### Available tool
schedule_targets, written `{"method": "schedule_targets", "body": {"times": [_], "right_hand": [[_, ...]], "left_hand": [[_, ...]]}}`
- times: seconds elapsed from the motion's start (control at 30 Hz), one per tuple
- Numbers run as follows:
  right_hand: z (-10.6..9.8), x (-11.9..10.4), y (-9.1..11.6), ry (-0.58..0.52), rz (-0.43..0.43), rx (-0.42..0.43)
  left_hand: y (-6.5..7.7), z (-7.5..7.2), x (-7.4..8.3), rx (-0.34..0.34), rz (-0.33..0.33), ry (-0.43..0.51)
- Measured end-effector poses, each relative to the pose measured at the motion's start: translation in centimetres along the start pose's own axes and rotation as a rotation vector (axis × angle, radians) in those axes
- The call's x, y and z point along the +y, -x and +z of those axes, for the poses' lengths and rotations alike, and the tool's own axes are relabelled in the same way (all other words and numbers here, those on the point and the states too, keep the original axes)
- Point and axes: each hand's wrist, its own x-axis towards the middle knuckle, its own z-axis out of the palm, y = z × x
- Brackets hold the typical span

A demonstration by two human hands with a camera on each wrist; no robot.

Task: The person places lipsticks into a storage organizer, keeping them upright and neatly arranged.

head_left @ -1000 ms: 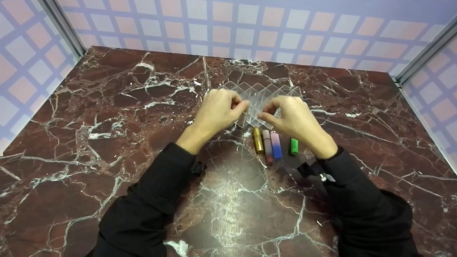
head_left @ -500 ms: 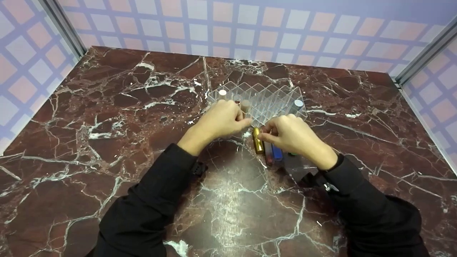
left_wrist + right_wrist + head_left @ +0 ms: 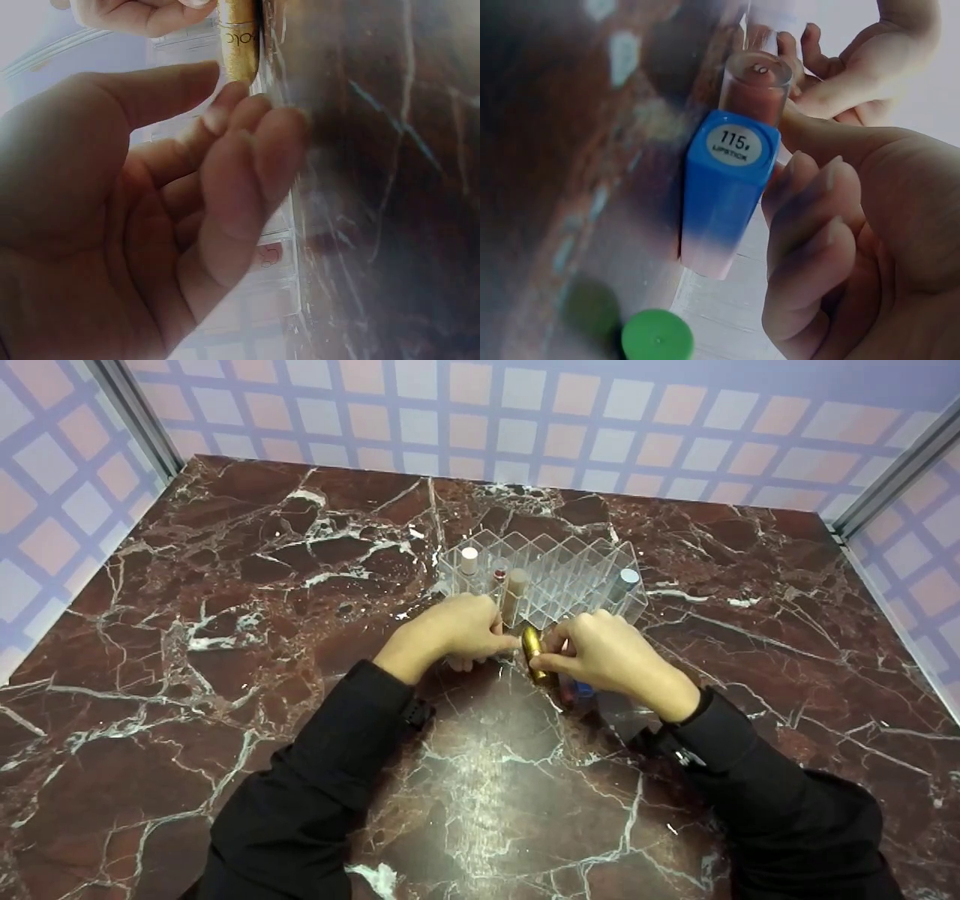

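I'm pinching a gold lipstick tube (image 3: 532, 642) between the thumb and fingers of my right hand (image 3: 600, 649), its rounded end pointing to the far side; whether it is touching the tabletop I cannot tell. My left hand (image 3: 454, 630) is hovering just left of the tube, holding nothing, its fingers loosely curving and the thumb sitting a narrow gap from them; I cannot tell if a fingertip is touching the gold. Under my right hand, a clear-ended tube with a reddish body (image 3: 754, 90) is lying just right of the gold one, a blue-and-pink lipstick labelled 115 (image 3: 724, 180) is lying beside it, and a green round-ended tube (image 3: 658, 339) is resting farther right. Just beyond my hands, a clear organizer with diamond compartments (image 3: 574, 585) is holding a white-capped tube (image 3: 469, 561), a dark-red-topped tube (image 3: 499, 577) and a tan tube (image 3: 514, 589) toward its left end, and a grey-capped tube (image 3: 624, 583) at its right end. Everything is resting on a red-brown marbled tabletop (image 3: 225, 780), and checked pastel walls (image 3: 517, 420) are rising behind it and at both sides. I'm wearing black sleeves (image 3: 300, 787).
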Motion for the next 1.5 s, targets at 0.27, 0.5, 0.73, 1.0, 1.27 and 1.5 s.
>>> {"method": "schedule_targets", "body": {"times": [0.27, 0.5, 0.73, 1.0, 1.27, 1.5], "right_hand": [[0.40, -0.30, -0.09, -0.001, -0.016, -0.010], [0.52, -0.45, 0.02, 0.045, -0.018, -0.028], [0.41, -0.70, 0.07, 0.084, -0.011, -0.055], [0.31, -0.78, 0.04, 0.084, 0.009, -0.073], [0.38, -0.74, 0.02, 0.082, -0.014, -0.059], [0.29, -0.71, 0.05, 0.082, -0.016, -0.061]], "left_hand": [[-0.06, -0.02, -0.28, -0.084, 0.000, -0.015], [-0.03, -0.16, -0.52, -0.078, -0.025, -0.023], [-0.12, -0.04, -0.54, -0.074, -0.033, -0.006], [-0.16, 0.11, -0.59, -0.064, 0.029, 0.032], [0.01, -0.04, -0.65, -0.071, 0.044, 0.037], [-0.06, -0.16, -0.90, -0.095, 0.065, 0.060]]}}
